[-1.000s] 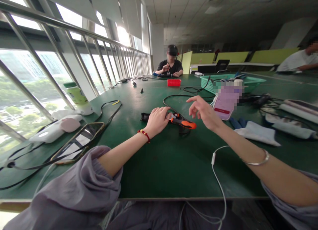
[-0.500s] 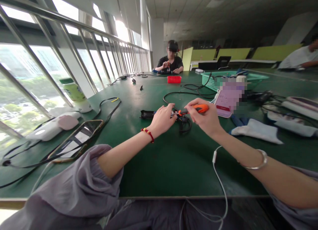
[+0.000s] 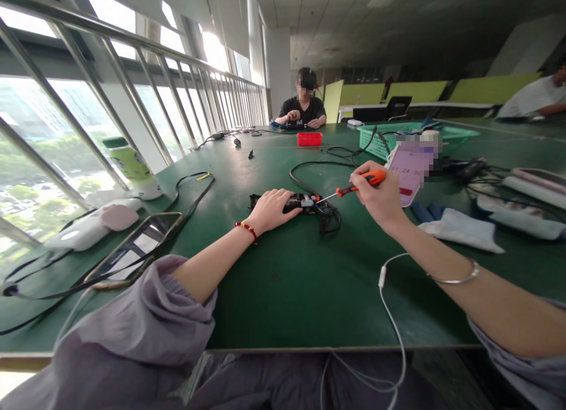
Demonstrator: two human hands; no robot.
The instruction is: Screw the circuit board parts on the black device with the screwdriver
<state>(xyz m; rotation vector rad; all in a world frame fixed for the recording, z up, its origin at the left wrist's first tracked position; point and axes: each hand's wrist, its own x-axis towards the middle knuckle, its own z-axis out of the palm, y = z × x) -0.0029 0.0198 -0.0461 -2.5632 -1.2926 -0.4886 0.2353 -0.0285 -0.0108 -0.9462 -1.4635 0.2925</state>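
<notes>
A long black device (image 3: 305, 203) lies on the green table, its right end opened up with coloured wires and small parts showing. My left hand (image 3: 274, 210) is closed over its middle from the left, the thumb along the near side, and covers part of it. In my right hand (image 3: 377, 193) is a screwdriver (image 3: 348, 190) with an orange and black handle, gripped by the fingers. Its thin shaft slants down to the left, the tip at the wired end of the device; whether it touches a screw is too small to tell. A black cable (image 3: 329, 221) loops beside that end.
Right of my hands a phone (image 3: 409, 171) leans by a green basket (image 3: 375, 141); cloth gloves (image 3: 462, 228) lie nearer. A red box (image 3: 309, 139) stands ahead. Left are another phone (image 3: 137, 251), a strap (image 3: 194, 203) and a bottle (image 3: 132, 169). A person (image 3: 303, 103) sits opposite.
My left hand has shifted left along the device, uncovering its wired end. My right hand has moved up and right with the screwdriver, whose shaft now shows.
</notes>
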